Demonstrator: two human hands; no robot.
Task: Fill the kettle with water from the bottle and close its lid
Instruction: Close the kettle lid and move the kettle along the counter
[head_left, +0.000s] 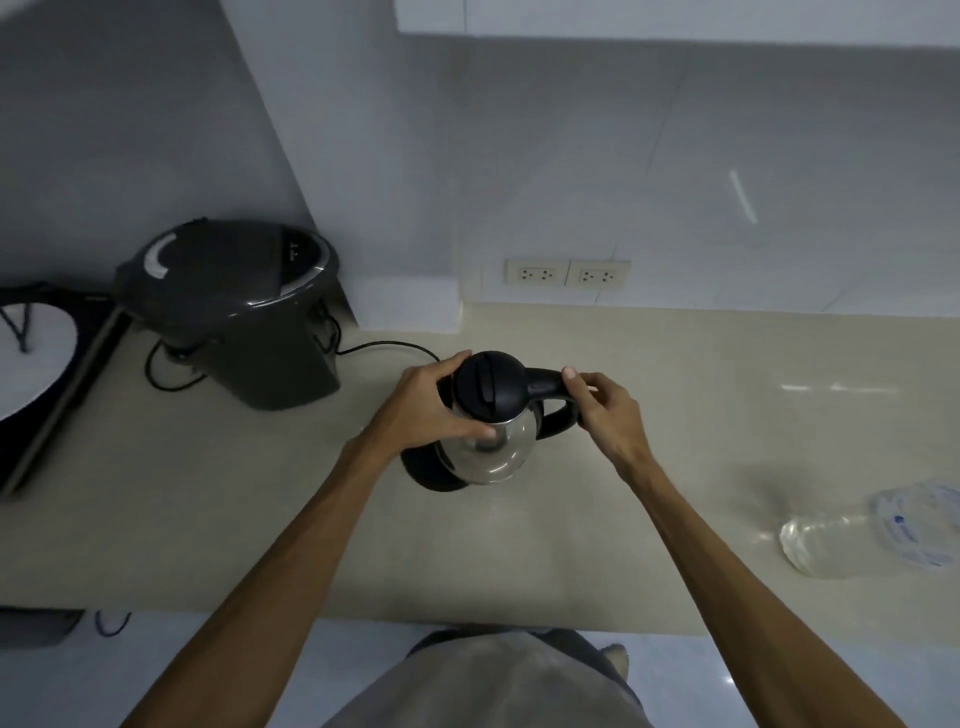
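Note:
A steel kettle (491, 452) with a black lid (491, 387) and black handle (553, 402) stands on its black base in the middle of the counter. The lid lies down flat on the kettle. My left hand (434, 402) wraps the kettle's left side, thumb on the steel body, fingers near the lid's rim. My right hand (605, 410) grips the handle from the right, thumb on its top. A clear plastic water bottle (872, 530) lies on its side at the counter's right edge, apart from both hands.
A dark electric pot (244, 312) stands at the back left with its cord (384, 345) running toward the kettle. An induction cooker (47, 364) sits far left. Two wall sockets (566, 273) are behind. The beige counter (675, 415) ends at its front edge (311, 616).

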